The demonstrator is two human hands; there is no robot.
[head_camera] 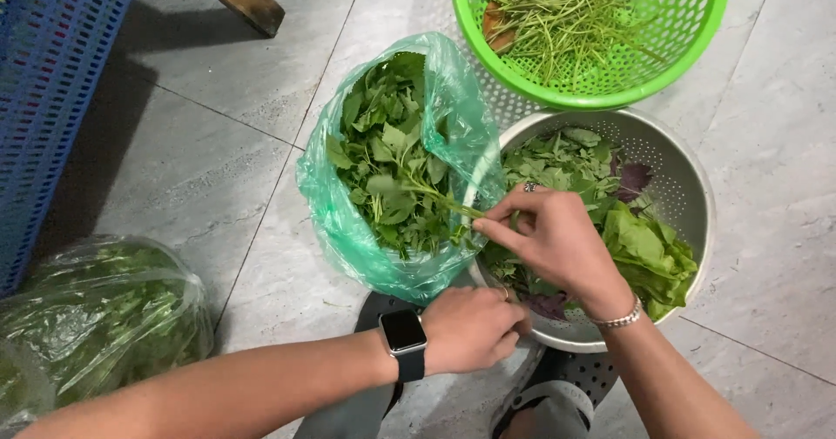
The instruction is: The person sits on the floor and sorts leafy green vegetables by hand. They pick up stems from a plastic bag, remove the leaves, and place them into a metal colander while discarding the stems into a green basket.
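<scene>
1. A leafy herb stem [435,197] is pinched between the thumb and fingertips of the right hand [557,243], near the centre of the view; the grip is closed on the stem's bare end, while the leaves remain inside the green plastic bag [453,99] at about 10 o'clock from that hand.
2. The left hand [470,327] is curled into a loose fist at 6 o'clock, touching the near rim of the metal colander [688,178]. Whether anything is held inside it cannot be told. A dark watch [405,334] is worn on that wrist.
3. Picked green and purple leaves are held in the colander, which lies at 3 o'clock from the bag and just beside it.
4. A green basket [697,30] holding stripped stalks is seen at 1 o'clock, touching or nearly touching the colander's far rim.
5. A clear bag of greens [104,317] lies at 8 o'clock, well apart, with a blue crate [52,82] at 10 o'clock.
6. For the step to be done well, it is judged that the stem should be held low on its bare part, so that tender leaves are not bruised.
7. The stem should be drawn out slowly, so that tangled neighbours are not dragged out and the thin bag is not torn.
</scene>
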